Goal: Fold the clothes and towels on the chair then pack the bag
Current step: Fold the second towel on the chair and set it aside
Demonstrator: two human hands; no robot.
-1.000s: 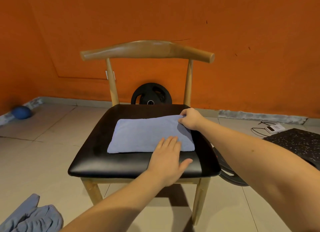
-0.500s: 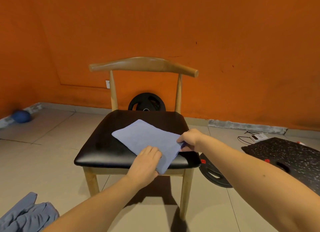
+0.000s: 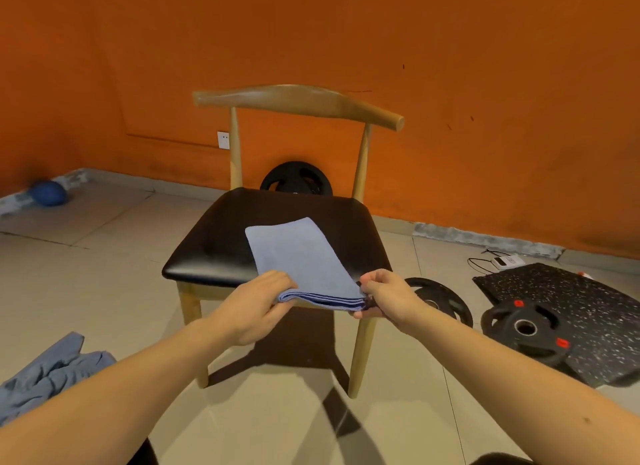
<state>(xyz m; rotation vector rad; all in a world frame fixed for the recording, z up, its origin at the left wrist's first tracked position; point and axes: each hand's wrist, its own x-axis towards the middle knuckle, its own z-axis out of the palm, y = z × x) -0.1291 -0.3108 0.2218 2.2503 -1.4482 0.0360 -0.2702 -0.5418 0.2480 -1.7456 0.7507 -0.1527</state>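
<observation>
A folded light-blue towel [image 3: 298, 256] lies lengthwise on the black seat of a wooden chair [image 3: 214, 236], its near end sticking out past the seat's front edge. My left hand [image 3: 256, 305] grips the near left corner of the towel, fingers curled over it. My right hand [image 3: 384, 294] pinches the near right corner, where the stacked layers show. A crumpled blue-grey garment [image 3: 48, 371] lies on the floor at the lower left. No bag is in view.
Black weight plates [image 3: 523, 326] and a speckled black mat [image 3: 568, 291] lie on the floor to the right. Another plate [image 3: 296, 180] leans against the orange wall behind the chair. A blue ball [image 3: 48, 192] sits at the far left, a small white device [image 3: 504, 262] near the wall.
The towel has turned from lying crosswise on the seat to lying lengthwise, and both hands have shifted to its near corners at the seat's front edge.
</observation>
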